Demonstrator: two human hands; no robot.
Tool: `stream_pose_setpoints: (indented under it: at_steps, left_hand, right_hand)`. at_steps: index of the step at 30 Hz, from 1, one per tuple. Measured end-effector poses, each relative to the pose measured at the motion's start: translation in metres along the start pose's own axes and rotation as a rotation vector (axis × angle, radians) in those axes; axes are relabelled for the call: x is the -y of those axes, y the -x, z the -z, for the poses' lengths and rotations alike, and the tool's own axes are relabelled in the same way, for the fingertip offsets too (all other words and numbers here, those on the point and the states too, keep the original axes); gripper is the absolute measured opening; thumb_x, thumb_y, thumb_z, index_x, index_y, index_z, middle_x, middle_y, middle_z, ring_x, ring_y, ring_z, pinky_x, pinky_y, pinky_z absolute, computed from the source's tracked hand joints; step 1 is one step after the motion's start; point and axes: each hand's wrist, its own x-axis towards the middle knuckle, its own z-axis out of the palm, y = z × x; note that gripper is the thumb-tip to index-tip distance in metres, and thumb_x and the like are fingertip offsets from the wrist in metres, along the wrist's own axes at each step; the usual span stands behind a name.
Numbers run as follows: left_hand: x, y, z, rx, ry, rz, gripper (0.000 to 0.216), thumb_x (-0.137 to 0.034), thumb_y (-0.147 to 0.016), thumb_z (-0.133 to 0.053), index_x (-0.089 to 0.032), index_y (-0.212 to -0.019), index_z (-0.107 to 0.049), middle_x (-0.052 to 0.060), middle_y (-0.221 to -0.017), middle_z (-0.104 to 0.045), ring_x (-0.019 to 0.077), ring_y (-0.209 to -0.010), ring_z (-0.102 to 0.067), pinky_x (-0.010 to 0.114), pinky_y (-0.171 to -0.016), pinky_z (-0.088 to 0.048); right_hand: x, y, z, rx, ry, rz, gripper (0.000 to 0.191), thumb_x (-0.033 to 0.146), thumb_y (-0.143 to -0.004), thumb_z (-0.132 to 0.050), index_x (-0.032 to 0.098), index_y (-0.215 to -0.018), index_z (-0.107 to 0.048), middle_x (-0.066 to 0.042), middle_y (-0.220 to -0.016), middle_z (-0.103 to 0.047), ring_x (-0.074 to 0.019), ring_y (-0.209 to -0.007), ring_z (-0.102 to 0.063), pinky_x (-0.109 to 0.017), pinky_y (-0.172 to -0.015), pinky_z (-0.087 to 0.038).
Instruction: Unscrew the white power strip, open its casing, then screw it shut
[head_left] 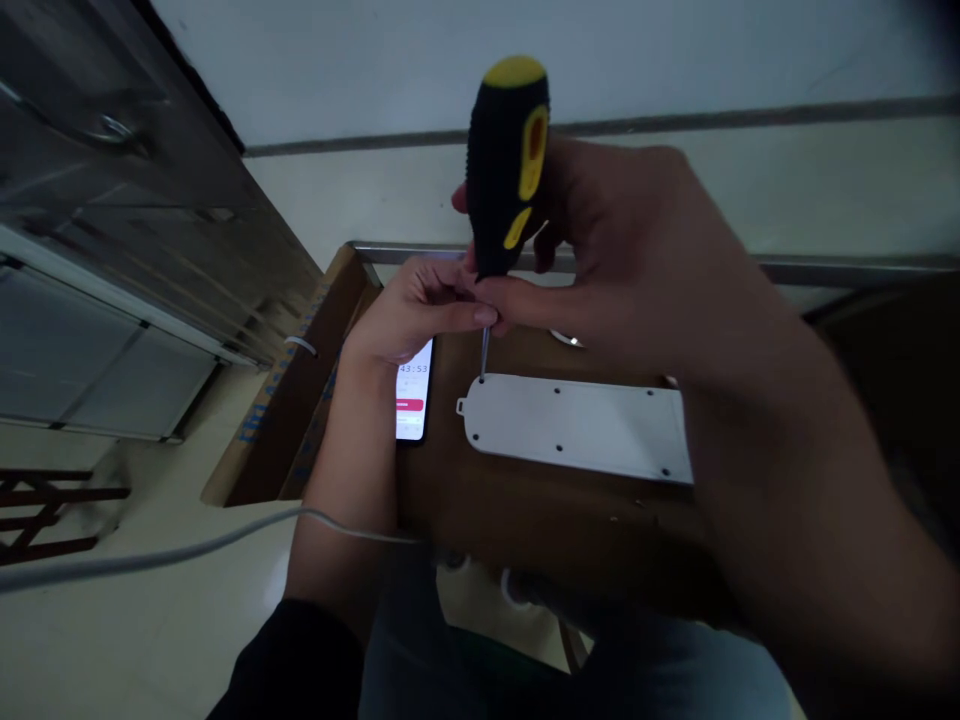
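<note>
A screwdriver (504, 165) with a black and yellow handle stands nearly upright in the middle of the view. My right hand (600, 240) is closed around the lower part of its handle. Just left of it, the fingers of my left hand (442, 300) pinch at the top of the thin metal shaft. The tip sits at a corner hole of a long white plastic casing (592, 425), which looks like the back of a power strip. Several dark screw holes run along both its edges. My right wrist hides the casing's far right end.
Brown cardboard (457, 490) covers the work surface, its flap raised at the left. A lit phone (414, 395) lies partly behind my left forearm. Small bits, perhaps screws, lie near the front. A grey cable (187, 550) crosses at lower left. A wall stands behind.
</note>
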Motion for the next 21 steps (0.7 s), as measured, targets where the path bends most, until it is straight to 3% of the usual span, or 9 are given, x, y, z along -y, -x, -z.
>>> stream_pose_setpoints:
  at_steps: [5, 10, 13, 16, 21]
  left_hand:
    - [0.009, -0.004, 0.003, -0.042, -0.044, -0.088, 0.032, -0.025, -0.066, -0.096, -0.017, -0.071, -0.065, -0.003, -0.071, -0.063, 0.0227, -0.089, -0.076, 0.037, -0.082, -0.063]
    - [0.003, -0.005, -0.004, -0.055, -0.049, -0.101, 0.035, -0.027, -0.065, -0.096, -0.017, -0.068, -0.063, -0.004, -0.073, -0.061, 0.0165, -0.081, -0.073, 0.032, -0.077, -0.061]
    - [-0.001, -0.005, -0.004, 0.049, -0.029, -0.061, 0.037, -0.038, -0.062, -0.098, -0.017, -0.073, -0.069, -0.001, -0.079, -0.067, 0.0163, -0.079, -0.071, 0.034, -0.080, -0.061]
    - [-0.002, -0.004, -0.002, 0.143, -0.053, -0.038, 0.038, -0.048, -0.065, -0.095, -0.019, -0.080, -0.075, 0.000, -0.081, -0.071, 0.0179, -0.082, -0.073, 0.036, -0.084, -0.062]
    - [-0.003, -0.004, -0.003, 0.107, -0.084, -0.099, 0.033, -0.046, -0.069, -0.093, -0.020, -0.079, -0.076, -0.002, -0.076, -0.071, 0.0155, -0.077, -0.072, 0.032, -0.079, -0.062]
  right_hand:
    - [-0.001, -0.001, -0.003, -0.037, 0.021, 0.003, 0.032, 0.046, -0.085, -0.076, 0.022, -0.104, -0.067, -0.001, -0.098, -0.070, -0.0174, -0.085, -0.063, -0.035, -0.075, -0.046]
    - [0.000, -0.004, -0.007, -0.094, 0.029, 0.000, 0.021, 0.035, -0.083, -0.076, 0.020, -0.092, -0.064, 0.001, -0.085, -0.066, -0.0134, -0.073, -0.057, -0.032, -0.069, -0.042]
    - [-0.001, -0.003, -0.008, -0.077, -0.033, 0.069, 0.024, 0.026, -0.080, -0.076, 0.020, -0.100, -0.065, 0.000, -0.091, -0.068, -0.0130, -0.077, -0.058, -0.030, -0.069, -0.044]
    - [-0.003, -0.002, -0.008, -0.052, -0.090, 0.031, 0.039, 0.023, -0.077, -0.076, 0.022, -0.114, -0.063, -0.002, -0.101, -0.071, -0.0169, -0.086, -0.063, -0.032, -0.074, -0.050]
    - [-0.005, -0.002, -0.006, -0.059, -0.088, -0.001, 0.044, 0.036, -0.080, -0.081, 0.017, -0.117, -0.066, -0.004, -0.097, -0.068, -0.0151, -0.080, -0.060, -0.032, -0.072, -0.050]
